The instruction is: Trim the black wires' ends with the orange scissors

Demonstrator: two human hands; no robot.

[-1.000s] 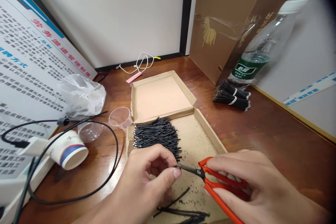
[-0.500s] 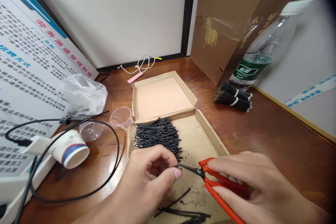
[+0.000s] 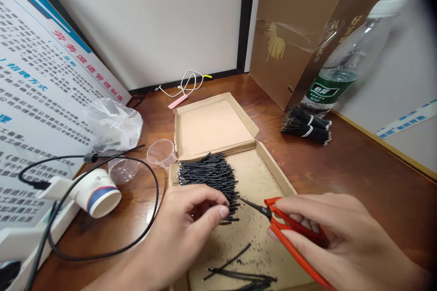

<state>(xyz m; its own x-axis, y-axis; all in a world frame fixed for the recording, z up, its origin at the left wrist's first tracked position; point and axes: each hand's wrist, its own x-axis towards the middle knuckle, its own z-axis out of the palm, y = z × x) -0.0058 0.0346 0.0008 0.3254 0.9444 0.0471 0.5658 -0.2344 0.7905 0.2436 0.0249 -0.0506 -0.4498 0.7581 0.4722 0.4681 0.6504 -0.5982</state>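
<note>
My right hand (image 3: 336,232) grips a pair of red-handled scissors (image 3: 269,211), whose dark blades look nearly closed and point left. Over the lower part of the cardboard box (image 3: 283,175), my left hand (image 3: 193,223) has thumb and forefinger pinched together; anything between them is too small or hidden to make out. Just beyond those fingers lies a pile of short black wires (image 3: 208,175), partly covered by the hand. Several loose black wires (image 3: 246,276) lie nearer me in the box, among scattered dark scraps.
Left of the box are clear plastic cups (image 3: 160,153), a paper cup (image 3: 102,198), a looped black cable (image 3: 157,200) and a crumpled plastic bag (image 3: 116,125). Right, a water bottle (image 3: 336,82) stands behind tied wire bundles (image 3: 305,126). A white cord (image 3: 191,82) lies at the back.
My left hand has shifted slightly left and up, its fingertips now apart from the scissors' tips. The scissors have drawn a little to the right. The camera view has shifted slightly.
</note>
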